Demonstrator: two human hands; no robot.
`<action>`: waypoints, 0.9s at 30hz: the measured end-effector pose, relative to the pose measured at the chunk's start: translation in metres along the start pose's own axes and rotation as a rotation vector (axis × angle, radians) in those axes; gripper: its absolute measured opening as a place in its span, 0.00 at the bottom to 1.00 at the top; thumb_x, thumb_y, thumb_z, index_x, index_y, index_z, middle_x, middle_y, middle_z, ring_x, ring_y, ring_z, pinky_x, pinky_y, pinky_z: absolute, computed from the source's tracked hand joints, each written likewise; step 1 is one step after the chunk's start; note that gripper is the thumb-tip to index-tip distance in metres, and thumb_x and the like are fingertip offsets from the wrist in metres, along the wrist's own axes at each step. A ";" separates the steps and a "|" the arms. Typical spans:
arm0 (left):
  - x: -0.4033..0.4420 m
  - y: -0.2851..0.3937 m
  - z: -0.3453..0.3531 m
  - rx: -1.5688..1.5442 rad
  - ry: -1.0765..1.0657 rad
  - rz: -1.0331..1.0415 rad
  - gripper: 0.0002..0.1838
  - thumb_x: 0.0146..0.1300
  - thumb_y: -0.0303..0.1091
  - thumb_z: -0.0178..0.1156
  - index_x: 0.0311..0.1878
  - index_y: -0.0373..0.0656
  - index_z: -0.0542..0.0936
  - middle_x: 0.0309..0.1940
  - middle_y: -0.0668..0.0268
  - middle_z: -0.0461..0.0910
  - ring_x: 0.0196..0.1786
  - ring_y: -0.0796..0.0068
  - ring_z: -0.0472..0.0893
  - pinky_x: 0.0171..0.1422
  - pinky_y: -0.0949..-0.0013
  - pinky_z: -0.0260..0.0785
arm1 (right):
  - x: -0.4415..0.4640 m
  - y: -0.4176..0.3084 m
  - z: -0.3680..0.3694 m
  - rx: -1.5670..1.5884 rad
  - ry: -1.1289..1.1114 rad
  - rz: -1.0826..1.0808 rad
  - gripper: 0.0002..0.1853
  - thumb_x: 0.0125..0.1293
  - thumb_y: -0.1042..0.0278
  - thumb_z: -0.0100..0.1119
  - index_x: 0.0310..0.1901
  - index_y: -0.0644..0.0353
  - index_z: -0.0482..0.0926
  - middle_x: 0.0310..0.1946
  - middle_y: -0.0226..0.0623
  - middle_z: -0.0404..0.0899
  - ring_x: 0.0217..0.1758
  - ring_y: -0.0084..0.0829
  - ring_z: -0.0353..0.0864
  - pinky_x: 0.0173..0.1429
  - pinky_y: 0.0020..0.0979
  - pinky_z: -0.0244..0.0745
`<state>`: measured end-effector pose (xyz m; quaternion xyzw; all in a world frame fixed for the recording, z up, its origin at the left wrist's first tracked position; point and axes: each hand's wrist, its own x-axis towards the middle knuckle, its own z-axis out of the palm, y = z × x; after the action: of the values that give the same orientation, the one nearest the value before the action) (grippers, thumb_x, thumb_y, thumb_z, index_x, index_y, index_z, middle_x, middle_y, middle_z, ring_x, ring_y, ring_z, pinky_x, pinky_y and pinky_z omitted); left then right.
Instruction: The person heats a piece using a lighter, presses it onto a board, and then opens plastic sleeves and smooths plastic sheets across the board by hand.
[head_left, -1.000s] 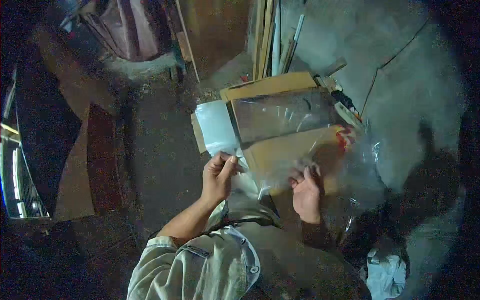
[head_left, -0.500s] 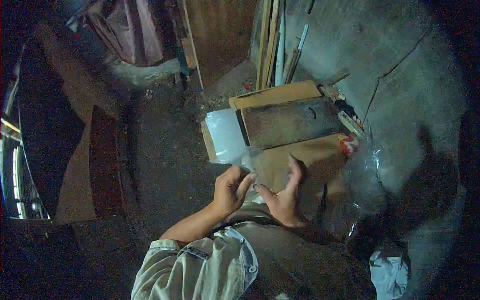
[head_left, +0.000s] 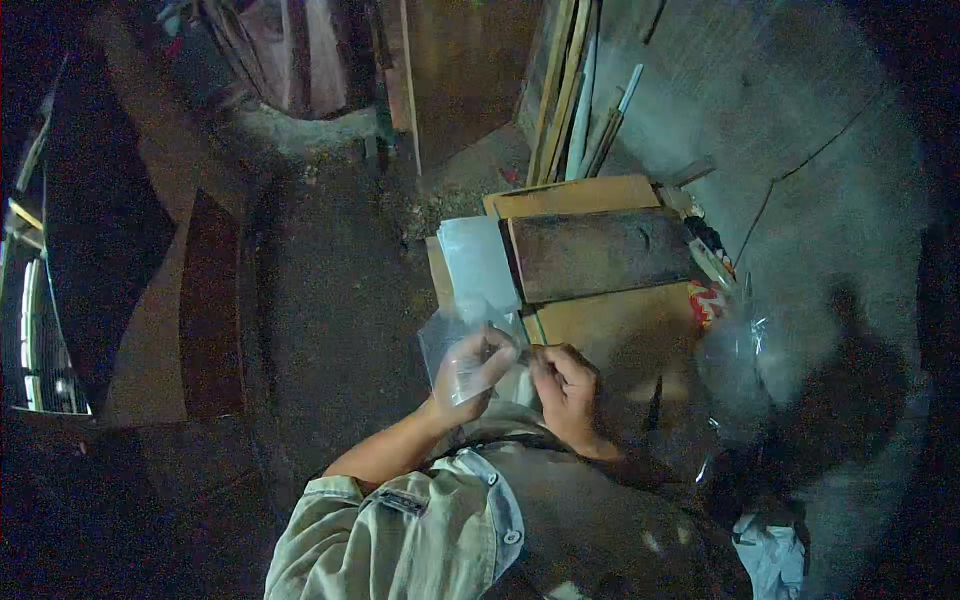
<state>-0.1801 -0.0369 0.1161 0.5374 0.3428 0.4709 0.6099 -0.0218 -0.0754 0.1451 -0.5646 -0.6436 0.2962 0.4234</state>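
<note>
My left hand (head_left: 468, 372) is closed on a clear plastic bag (head_left: 436, 342), which spreads out to the left and above the fingers. Close beside it, my right hand (head_left: 570, 398) has its fingers pinched together, the tips almost touching those of the left. What sits between the right fingertips is too small to make out. Just beyond the hands lies a stack of whitish plastic sheets or bags (head_left: 478, 258). A dark flat board (head_left: 600, 255) rests beside that stack, on brown cardboard (head_left: 610, 325).
Wooden strips and pipes (head_left: 570, 100) lean at the back near a brown panel (head_left: 460, 90). Crumpled clear plastic (head_left: 745, 345) and a red-and-white packet (head_left: 706, 303) lie to the right. A white bag (head_left: 770, 555) is at the lower right.
My right hand has gone from spread fingers to a pinch beside the left fingertips. The clear bag now fans out left of my left hand. The view has shifted slightly.
</note>
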 end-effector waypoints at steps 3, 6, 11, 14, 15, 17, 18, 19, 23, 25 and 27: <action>0.002 -0.003 -0.013 0.031 0.124 0.044 0.08 0.68 0.34 0.52 0.37 0.39 0.71 0.34 0.65 0.75 0.37 0.76 0.75 0.43 0.71 0.69 | 0.002 0.004 0.007 0.249 0.047 0.142 0.05 0.66 0.75 0.52 0.39 0.66 0.75 0.30 0.29 0.75 0.33 0.16 0.71 0.37 0.21 0.67; 0.006 0.000 -0.022 -0.320 0.292 -0.095 0.09 0.69 0.38 0.50 0.39 0.41 0.69 0.35 0.65 0.75 0.38 0.76 0.76 0.44 0.70 0.70 | -0.001 0.020 0.006 0.530 0.077 0.250 0.06 0.69 0.70 0.50 0.40 0.63 0.74 0.33 0.27 0.75 0.34 0.17 0.71 0.40 0.23 0.68; 0.020 0.004 -0.045 -0.648 0.494 -0.110 0.08 0.69 0.40 0.51 0.39 0.48 0.66 0.29 0.69 0.71 0.26 0.78 0.73 0.32 0.71 0.70 | -0.006 0.020 0.011 0.768 0.109 0.426 0.07 0.69 0.66 0.50 0.39 0.60 0.74 0.27 0.26 0.74 0.31 0.17 0.70 0.41 0.21 0.65; 0.023 -0.005 -0.050 -0.559 0.567 -0.074 0.06 0.70 0.37 0.50 0.37 0.47 0.67 0.25 0.74 0.67 0.21 0.85 0.65 0.25 0.78 0.63 | -0.008 0.023 0.017 0.592 0.072 0.396 0.08 0.67 0.68 0.52 0.43 0.61 0.72 0.32 0.30 0.73 0.36 0.21 0.71 0.43 0.24 0.66; 0.023 -0.005 -0.051 -0.347 0.551 0.019 0.06 0.70 0.36 0.49 0.38 0.47 0.67 0.25 0.75 0.66 0.23 0.87 0.64 0.26 0.79 0.61 | -0.006 0.022 0.020 0.354 0.060 0.263 0.12 0.64 0.69 0.55 0.48 0.62 0.71 0.39 0.34 0.73 0.42 0.25 0.72 0.46 0.28 0.69; 0.018 0.000 -0.048 -0.243 0.508 0.041 0.05 0.70 0.32 0.48 0.38 0.44 0.68 0.27 0.76 0.66 0.29 0.89 0.63 0.32 0.80 0.58 | -0.001 0.007 0.026 0.052 0.136 0.010 0.22 0.57 0.74 0.62 0.54 0.64 0.69 0.49 0.44 0.71 0.51 0.35 0.73 0.53 0.34 0.70; 0.015 -0.001 -0.047 -0.242 0.507 0.041 0.05 0.70 0.32 0.48 0.38 0.44 0.68 0.27 0.76 0.66 0.29 0.89 0.63 0.32 0.80 0.58 | 0.005 -0.002 0.022 0.053 0.137 0.011 0.22 0.57 0.74 0.62 0.54 0.64 0.69 0.49 0.44 0.71 0.51 0.35 0.73 0.53 0.34 0.70; 0.013 -0.001 -0.046 -0.091 0.488 0.037 0.05 0.70 0.32 0.48 0.38 0.43 0.68 0.28 0.75 0.66 0.30 0.88 0.63 0.34 0.80 0.58 | 0.010 -0.008 0.019 -0.192 0.090 -0.191 0.23 0.55 0.75 0.62 0.54 0.63 0.70 0.49 0.46 0.71 0.50 0.36 0.73 0.54 0.34 0.69; 0.001 0.003 -0.039 0.137 0.420 0.075 0.05 0.70 0.30 0.48 0.36 0.41 0.68 0.27 0.74 0.66 0.30 0.87 0.63 0.34 0.79 0.58 | 0.015 0.002 0.020 -0.327 0.020 -0.404 0.18 0.55 0.75 0.61 0.49 0.64 0.73 0.39 0.43 0.76 0.44 0.36 0.75 0.50 0.34 0.69; -0.002 0.000 -0.039 0.267 0.406 0.166 0.05 0.70 0.32 0.48 0.36 0.43 0.69 0.25 0.75 0.65 0.28 0.88 0.62 0.31 0.79 0.57 | 0.017 0.013 0.026 -0.015 0.147 -0.054 0.07 0.62 0.72 0.58 0.40 0.64 0.75 0.27 0.32 0.76 0.30 0.25 0.75 0.37 0.27 0.70; -0.006 -0.012 -0.050 0.115 0.394 0.082 0.05 0.70 0.32 0.48 0.37 0.44 0.69 0.25 0.76 0.65 0.27 0.88 0.62 0.30 0.80 0.56 | 0.034 0.005 0.011 0.444 0.291 0.187 0.05 0.66 0.69 0.53 0.37 0.61 0.75 0.25 0.29 0.74 0.26 0.19 0.72 0.32 0.20 0.69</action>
<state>-0.2257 -0.0262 0.0948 0.4821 0.4595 0.5712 0.4797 -0.0288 -0.0397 0.1430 -0.5514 -0.4404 0.3836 0.5957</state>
